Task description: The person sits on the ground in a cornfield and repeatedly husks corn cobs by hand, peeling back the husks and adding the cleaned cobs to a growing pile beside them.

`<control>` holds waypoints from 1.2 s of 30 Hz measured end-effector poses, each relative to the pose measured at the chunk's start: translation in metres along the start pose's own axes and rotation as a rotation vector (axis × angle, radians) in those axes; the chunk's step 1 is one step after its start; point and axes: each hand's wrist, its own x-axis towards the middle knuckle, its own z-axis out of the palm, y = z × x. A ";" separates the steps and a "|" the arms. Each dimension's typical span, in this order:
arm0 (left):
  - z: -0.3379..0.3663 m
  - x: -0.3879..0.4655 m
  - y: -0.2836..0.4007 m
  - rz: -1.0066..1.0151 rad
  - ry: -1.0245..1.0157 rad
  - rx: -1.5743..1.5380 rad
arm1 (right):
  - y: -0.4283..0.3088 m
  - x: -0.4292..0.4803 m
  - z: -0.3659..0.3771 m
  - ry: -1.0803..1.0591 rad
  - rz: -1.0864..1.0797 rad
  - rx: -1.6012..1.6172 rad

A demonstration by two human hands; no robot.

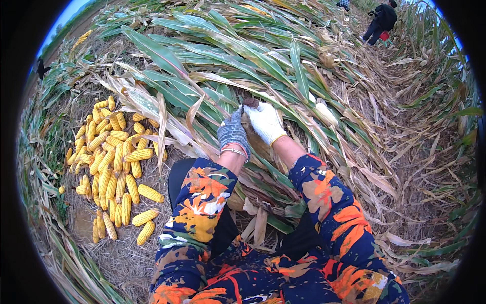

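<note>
Before my knees, an unhusked corn ear [257, 141] with a pale brown husk shows between my two hands. Dark brown corn silk [250, 102] sticks out at its far end. My left hand [233, 131], in a grey knitted glove, grips the husk at that tip from the left. A small dark piece, too small to name, shows by its fingertips. On the other side, my right hand [264, 121] in a white knitted glove pinches the husk close to the silk. The fingertips of both hands nearly meet. Cut corn stalks [212, 87] with green and dry leaves lie around and beneath them.
A heap of husked yellow corn cobs [114, 159] lies on the straw-strewn ground to the left. Pale husked-looking ears [325, 113] sit among stalks at right. Standing corn [436, 41] lines the right side. A person in dark clothes [381, 21] stands far off, near a red object [384, 35].
</note>
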 end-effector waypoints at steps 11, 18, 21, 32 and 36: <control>0.015 0.007 0.003 -0.335 -0.115 -0.396 | 0.018 -0.008 -0.002 0.316 0.244 0.639; 0.030 -0.008 0.011 -0.286 -0.040 -0.018 | 0.038 -0.014 -0.009 0.451 0.427 1.195; 0.029 -0.012 0.018 -0.267 -0.036 0.106 | 0.039 -0.011 -0.010 0.447 0.490 1.262; 0.040 0.009 -0.005 -0.134 0.123 -0.069 | 0.010 -0.035 -0.039 0.354 0.493 1.610; 0.038 0.014 -0.015 0.045 0.143 0.312 | 0.011 -0.043 -0.049 0.259 0.520 1.623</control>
